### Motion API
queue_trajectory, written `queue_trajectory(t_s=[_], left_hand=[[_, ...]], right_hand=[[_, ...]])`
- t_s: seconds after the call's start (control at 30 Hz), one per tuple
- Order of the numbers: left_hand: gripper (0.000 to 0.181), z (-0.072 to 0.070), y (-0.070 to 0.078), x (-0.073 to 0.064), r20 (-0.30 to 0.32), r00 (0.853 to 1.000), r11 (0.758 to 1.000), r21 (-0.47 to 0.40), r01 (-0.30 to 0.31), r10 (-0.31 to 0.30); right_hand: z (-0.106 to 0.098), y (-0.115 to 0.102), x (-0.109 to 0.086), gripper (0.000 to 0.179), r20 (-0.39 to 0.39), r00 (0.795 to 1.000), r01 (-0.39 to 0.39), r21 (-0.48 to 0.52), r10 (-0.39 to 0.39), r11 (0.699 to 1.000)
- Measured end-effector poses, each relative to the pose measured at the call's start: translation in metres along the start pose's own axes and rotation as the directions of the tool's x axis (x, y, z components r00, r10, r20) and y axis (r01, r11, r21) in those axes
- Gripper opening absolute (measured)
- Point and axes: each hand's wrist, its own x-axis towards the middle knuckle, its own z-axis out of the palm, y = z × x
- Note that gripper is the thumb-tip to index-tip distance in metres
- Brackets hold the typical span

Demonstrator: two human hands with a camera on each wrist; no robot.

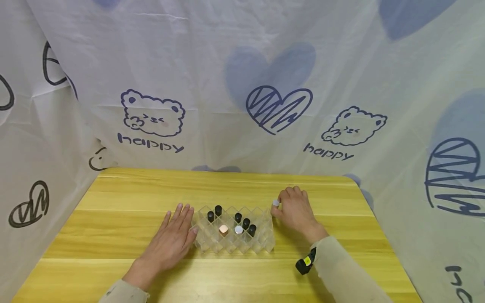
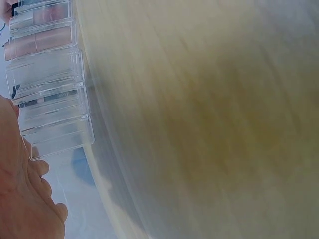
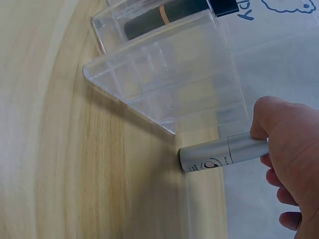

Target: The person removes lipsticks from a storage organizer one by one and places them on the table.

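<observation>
A clear plastic lipstick organizer (image 1: 206, 244) with diamond-shaped slots stands on the table, holding several black-capped tubes (image 1: 246, 223), a copper-topped one (image 1: 224, 229) and a silver-topped one (image 1: 238, 229). My left hand (image 1: 172, 240) lies along its left end, fingers straight, the thumb at the organizer's edge. Off the right end, my right hand (image 1: 297, 210) pinches a silver lipstick tube (image 3: 207, 155) by its top between thumb and fingers. The tube is upright, its lower end close to the table, just beside the organizer's clear side wall (image 3: 164, 74) in the right wrist view.
The wooden table (image 1: 341, 235) has a white cloth (image 1: 219, 126) with printed hearts and bears hanging behind it and at both sides. A black device (image 1: 305, 263) is worn at my right wrist, low over the table.
</observation>
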Motion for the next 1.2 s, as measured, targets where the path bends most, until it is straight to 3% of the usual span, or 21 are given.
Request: queue_trajectory(t_s=[0.87, 1.2], left_hand=[[0.065, -0.002, 0.001, 0.0, 0.003, 1.0, 1.0, -0.024, 0.01, -0.01], [0.065, -0.001, 0.002, 0.0, 0.005, 1.0, 0.999, -0.033, 0.01, -0.01]], right_hand=[[-0.002, -0.006, -0.013, 0.018, -0.041, 0.999, 0.011, -0.005, -0.011, 1.0], [0.0, -0.007, -0.018, 0.019, -0.016, 1.0, -0.003, -0.001, 0.003, 1.0]])
